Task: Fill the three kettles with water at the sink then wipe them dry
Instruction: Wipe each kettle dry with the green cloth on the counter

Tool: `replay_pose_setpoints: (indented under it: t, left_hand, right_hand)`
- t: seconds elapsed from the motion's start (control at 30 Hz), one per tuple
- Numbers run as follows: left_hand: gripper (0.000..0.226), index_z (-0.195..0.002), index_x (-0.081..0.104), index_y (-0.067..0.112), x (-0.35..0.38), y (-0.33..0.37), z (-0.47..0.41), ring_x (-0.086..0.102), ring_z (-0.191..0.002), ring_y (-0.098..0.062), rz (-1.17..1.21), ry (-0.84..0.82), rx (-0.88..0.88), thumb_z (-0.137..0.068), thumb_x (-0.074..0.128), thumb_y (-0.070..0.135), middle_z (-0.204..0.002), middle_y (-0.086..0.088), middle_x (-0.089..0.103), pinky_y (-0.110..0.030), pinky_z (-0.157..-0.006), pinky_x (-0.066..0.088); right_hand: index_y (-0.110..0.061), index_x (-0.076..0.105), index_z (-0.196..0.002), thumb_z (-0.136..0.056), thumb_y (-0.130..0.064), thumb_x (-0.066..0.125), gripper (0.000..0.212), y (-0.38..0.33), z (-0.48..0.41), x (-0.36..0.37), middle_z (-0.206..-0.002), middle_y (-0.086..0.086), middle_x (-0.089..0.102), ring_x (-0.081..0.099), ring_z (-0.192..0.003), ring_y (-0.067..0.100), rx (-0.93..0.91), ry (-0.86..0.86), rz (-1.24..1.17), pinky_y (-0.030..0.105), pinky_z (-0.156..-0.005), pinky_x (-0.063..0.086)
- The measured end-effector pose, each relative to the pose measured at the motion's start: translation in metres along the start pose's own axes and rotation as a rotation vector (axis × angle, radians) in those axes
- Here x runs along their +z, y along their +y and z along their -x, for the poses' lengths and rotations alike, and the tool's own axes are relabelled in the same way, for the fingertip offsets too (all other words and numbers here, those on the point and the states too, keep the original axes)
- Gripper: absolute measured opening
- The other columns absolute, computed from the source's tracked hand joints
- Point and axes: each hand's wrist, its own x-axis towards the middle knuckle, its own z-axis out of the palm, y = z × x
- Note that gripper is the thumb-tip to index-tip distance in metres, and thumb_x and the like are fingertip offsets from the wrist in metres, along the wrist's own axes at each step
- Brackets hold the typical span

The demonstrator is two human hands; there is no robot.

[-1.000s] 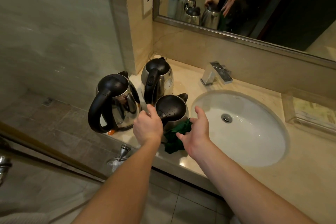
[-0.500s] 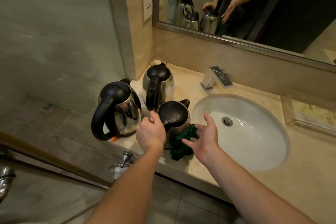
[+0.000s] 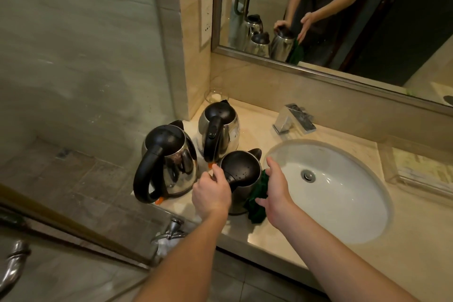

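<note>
Three steel kettles with black lids and handles stand on the beige counter left of the white sink (image 3: 367,216). The largest kettle (image 3: 169,162) is at the left edge, a second kettle (image 3: 219,127) stands behind, and the nearest kettle (image 3: 241,171) sits beside the basin. My left hand (image 3: 212,193) grips the nearest kettle's black handle. My right hand (image 3: 275,189) hovers with fingers spread beside that kettle, over a dark green cloth (image 3: 257,201) bunched against its right side.
A chrome faucet (image 3: 293,120) stands behind the basin. A mirror (image 3: 343,19) reflects the kettles and a person. A small glass (image 3: 215,95) sits in the back corner. A clear tray (image 3: 421,169) lies at the right. A glass shower partition and metal handle (image 3: 12,265) are at left.
The camera view shifted upward a little. My left hand stayed on the nearest kettle's handle. My right hand moved slightly forward along the kettle's right side above the cloth.
</note>
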Motion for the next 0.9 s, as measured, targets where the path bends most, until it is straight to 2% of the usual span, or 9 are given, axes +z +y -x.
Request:
replay_pose_setpoints:
  t: [0.1,0.3,0.57,0.73,0.9]
  left_hand:
    - [0.052,-0.084,0.064,0.008,0.001,-0.003,-0.002,0.056,-0.082,-0.021,0.009,-0.02,-0.005,-0.103,0.035,0.046,-0.072,0.003,0.05,-0.038,-0.082,0.05]
    - [0.05,-0.078,0.061,0.013,0.001,-0.003,-0.002,0.059,-0.077,-0.017,0.007,-0.022,0.002,-0.103,0.034,0.048,-0.072,0.001,0.056,-0.034,-0.074,0.05]
    - [0.051,-0.074,0.062,0.011,0.005,-0.005,-0.004,0.059,-0.073,-0.016,-0.003,0.03,-0.012,-0.102,0.036,0.046,-0.072,-0.004,0.061,-0.032,-0.069,0.047]
    - [0.051,-0.064,0.056,0.013,0.005,0.0,-0.001,0.054,-0.066,-0.014,-0.004,0.067,-0.013,-0.103,0.038,0.041,-0.065,-0.002,0.056,-0.028,-0.061,0.036]
    - [0.051,-0.055,0.046,0.019,0.006,0.003,0.001,0.049,-0.058,-0.017,-0.011,0.134,0.005,-0.103,0.043,0.035,-0.056,0.002,0.048,-0.03,-0.056,0.031]
  right_hand:
    - [-0.018,0.033,-0.15,-0.097,-0.058,0.041,0.068,0.0,-0.01,0.0,-0.154,0.005,0.035,0.026,-0.144,0.03,0.025,0.012,0.037,0.055,-0.114,0.026]
    - [-0.017,0.033,-0.15,-0.099,-0.058,0.035,0.066,0.0,-0.029,-0.01,-0.156,0.008,0.031,0.023,-0.145,0.035,0.076,0.006,0.108,0.058,-0.113,0.029]
    - [-0.013,0.048,-0.137,-0.101,-0.049,0.036,0.052,-0.008,-0.038,-0.026,-0.141,0.005,0.045,0.039,-0.135,0.031,0.019,0.002,0.089,0.054,-0.104,0.043]
    - [-0.014,0.045,-0.141,-0.103,-0.044,0.034,0.05,-0.011,-0.042,-0.025,-0.138,0.003,0.045,0.039,-0.135,0.028,0.001,-0.037,0.113,0.051,-0.106,0.041]
    - [-0.019,0.052,-0.122,-0.102,-0.045,0.033,0.037,0.0,-0.061,-0.028,-0.12,0.0,0.051,0.044,-0.11,0.017,-0.035,-0.076,0.187,0.051,-0.107,0.04]
